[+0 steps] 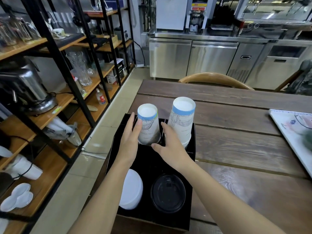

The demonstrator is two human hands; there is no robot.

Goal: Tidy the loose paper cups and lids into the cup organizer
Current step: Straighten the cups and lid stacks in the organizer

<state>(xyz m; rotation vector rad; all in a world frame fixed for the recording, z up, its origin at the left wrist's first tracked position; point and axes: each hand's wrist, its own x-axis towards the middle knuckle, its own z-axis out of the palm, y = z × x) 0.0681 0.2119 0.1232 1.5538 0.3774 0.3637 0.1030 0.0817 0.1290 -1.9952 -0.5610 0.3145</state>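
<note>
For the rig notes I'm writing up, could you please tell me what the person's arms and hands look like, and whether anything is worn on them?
Both forearms are bare as far as the frame shows: no sleeves in view. The left hand and right hand wear no gloves, and no rings, watch or wristbands are visible. Fingernails look short and unpainted.

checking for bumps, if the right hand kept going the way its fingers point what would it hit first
Most likely the taller cup stack: the right hand points up and away, its fingertips already at the base of that stack in the black organizer. Whether they touch it is unclear; the thumb reaches toward the shorter cup.
</note>
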